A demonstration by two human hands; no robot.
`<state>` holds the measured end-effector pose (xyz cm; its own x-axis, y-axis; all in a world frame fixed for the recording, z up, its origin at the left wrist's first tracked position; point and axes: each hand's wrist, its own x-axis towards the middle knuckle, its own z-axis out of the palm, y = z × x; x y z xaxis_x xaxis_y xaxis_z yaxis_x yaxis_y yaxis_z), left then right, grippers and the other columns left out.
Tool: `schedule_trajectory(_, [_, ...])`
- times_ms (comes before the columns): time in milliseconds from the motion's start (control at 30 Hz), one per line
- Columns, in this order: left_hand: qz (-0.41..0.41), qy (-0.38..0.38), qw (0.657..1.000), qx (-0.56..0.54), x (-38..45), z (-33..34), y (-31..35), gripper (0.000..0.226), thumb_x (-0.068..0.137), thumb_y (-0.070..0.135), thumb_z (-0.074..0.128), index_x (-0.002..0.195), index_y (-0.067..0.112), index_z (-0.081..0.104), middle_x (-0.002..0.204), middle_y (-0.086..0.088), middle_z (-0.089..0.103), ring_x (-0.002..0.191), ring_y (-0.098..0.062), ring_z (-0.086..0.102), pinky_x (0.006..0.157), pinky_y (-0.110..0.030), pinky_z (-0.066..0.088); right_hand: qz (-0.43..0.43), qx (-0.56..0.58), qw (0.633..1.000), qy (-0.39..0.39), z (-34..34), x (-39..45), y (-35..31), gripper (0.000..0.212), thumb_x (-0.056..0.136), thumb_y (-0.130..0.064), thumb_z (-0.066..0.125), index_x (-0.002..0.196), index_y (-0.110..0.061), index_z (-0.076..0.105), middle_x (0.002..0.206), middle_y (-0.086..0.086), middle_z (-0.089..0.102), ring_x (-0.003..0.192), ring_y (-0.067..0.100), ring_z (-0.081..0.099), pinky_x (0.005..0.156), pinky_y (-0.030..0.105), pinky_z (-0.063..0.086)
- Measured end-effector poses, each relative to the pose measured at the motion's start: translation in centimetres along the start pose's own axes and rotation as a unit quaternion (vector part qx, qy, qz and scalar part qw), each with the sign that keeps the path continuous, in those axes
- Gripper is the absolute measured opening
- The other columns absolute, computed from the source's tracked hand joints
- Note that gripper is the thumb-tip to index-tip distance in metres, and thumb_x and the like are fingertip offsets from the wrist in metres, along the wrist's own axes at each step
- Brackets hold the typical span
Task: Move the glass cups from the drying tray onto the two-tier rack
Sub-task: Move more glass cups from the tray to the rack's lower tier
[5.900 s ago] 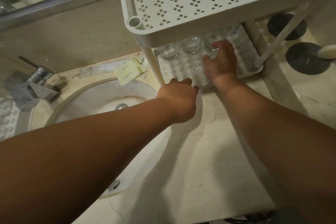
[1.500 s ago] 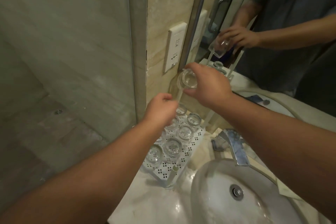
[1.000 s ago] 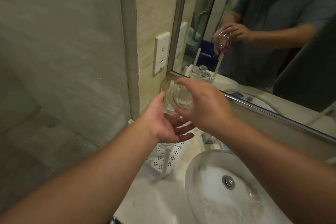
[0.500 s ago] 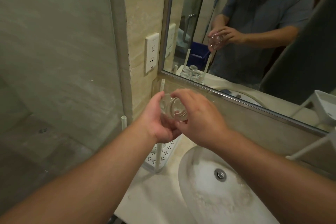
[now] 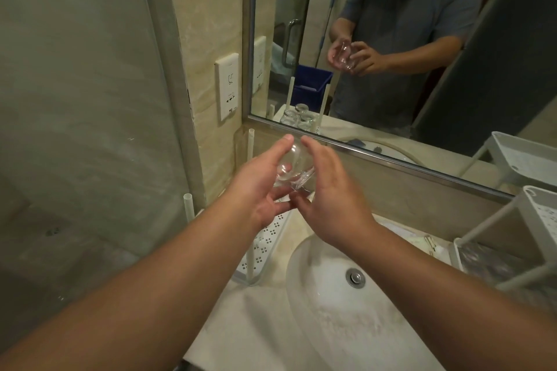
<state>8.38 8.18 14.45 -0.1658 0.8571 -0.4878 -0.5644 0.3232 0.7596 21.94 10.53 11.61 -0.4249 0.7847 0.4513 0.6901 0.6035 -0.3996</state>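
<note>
We have lifted one cup (image 5: 294, 169) clear of the tray (image 5: 265, 245); left hand (image 5: 259, 190) and right hand (image 5: 327, 199) both cup it, fingers loosely curved, rack (image 5: 536, 220) waiting far right

Dim warm light, soft blur, edges bowed

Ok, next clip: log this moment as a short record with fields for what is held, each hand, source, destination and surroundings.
held: one clear glass cup, above the counter, between both hands
left hand: cups the glass from the left
right hand: cups it from the right
source: white drying tray, below the hands, left of the sink
destination: two-tier rack, right edge, glasses on its lower tier
surroundings: mirror, wall socket
</note>
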Motion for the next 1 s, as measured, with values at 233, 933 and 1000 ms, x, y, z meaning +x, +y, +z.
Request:
schedule_trajectory(233, [0.099, 0.012, 0.995, 0.013, -0.6, 1.6, -0.5, 0.064, 0.071, 0.028, 0.088, 0.126, 0.037, 0.057, 0.109, 0.008, 0.067, 0.101, -0.017, 0.063, 0.066, -0.036, 0.049, 0.070, 0.111, 0.991, -0.003, 0.5, -0.9, 0.0, 0.097, 0.076, -0.043, 0.075, 0.147, -0.045, 0.008, 0.149, -0.014, 0.031, 0.126, -0.005, 0.032, 0.094, 0.015, 0.026])
schedule_trajectory(933, [0.235, -0.108, 0.937, 0.235, 0.9, 6.9, -9.3, 0.076, 0.065, 0.014, 0.093, 0.127, 0.037, 0.055, 0.120, 0.017, 0.062, 0.107, -0.006, 0.064, 0.090, -0.031, 0.055, 0.223, 0.205, 0.952, 0.037, -2.1, -7.1, 7.8, 0.086, 0.063, -0.040, 0.083, 0.133, -0.043, 0.033, 0.122, -0.027, 0.050, 0.111, 0.005, 0.057, 0.090, 0.029, 0.051])
schedule_trajectory(1000, [0.223, -0.123, 0.936, 0.243, 0.9, 8.3, -10.7, 0.074, 0.066, 0.012, 0.092, 0.127, 0.036, 0.056, 0.122, 0.013, 0.062, 0.111, -0.012, 0.064, 0.092, -0.033, 0.056, 0.236, 0.206, 0.949, 0.046, -2.9, -8.5, 9.1, 0.085, 0.061, -0.043, 0.081, 0.131, -0.046, 0.033, 0.116, -0.037, 0.046, 0.111, 0.004, 0.056, 0.088, 0.029, 0.052])
